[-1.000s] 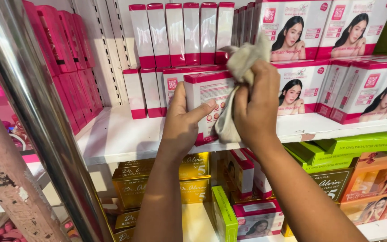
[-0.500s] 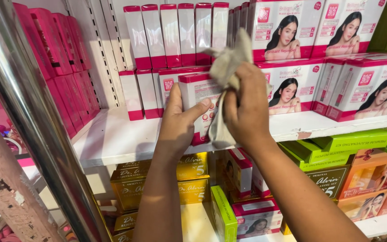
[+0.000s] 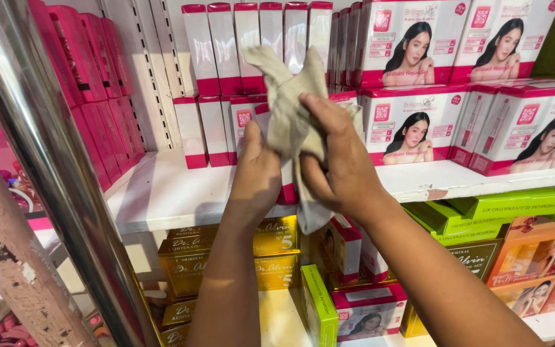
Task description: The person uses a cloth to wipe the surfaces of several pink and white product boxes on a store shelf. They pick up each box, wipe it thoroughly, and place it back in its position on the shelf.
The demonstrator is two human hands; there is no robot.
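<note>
Head view of a shop shelf. Our left hand point(image 3: 258, 177) grips a pink-and-white carton point(image 3: 287, 186), held in front of the white shelf edge point(image 3: 162, 215); most of the carton is hidden behind the hands and cloth, so we cannot tell how it is tilted. Our right hand point(image 3: 342, 160) is closed on a beige cloth point(image 3: 287, 109), pressing it against the carton; loose corners of the cloth stand up toward 12 o'clock and a fold hangs down toward 6 o'clock.

At 12 o'clock from the hands stands a row of narrow pink-and-white boxes point(image 3: 252, 45). At 2 to 3 o'clock lie wider boxes printed with a portrait point(image 3: 412, 132), stacked in two tiers. At 9 to 10 o'clock are dark pink packs point(image 3: 91, 96), and beyond them a chrome upright point(image 3: 46, 160). At 7 o'clock, on the lower shelf, sit gold cartons point(image 3: 226, 257); at 4 o'clock, green boxes point(image 3: 483, 212).

To wipe well, we judge that the left hand should hold the carton by its edges so each face is exposed in turn, while the right hand keeps the cloth flat under the fingers. The dangling fold hangs near the small boxes on the lower shelf and is best gathered up.
</note>
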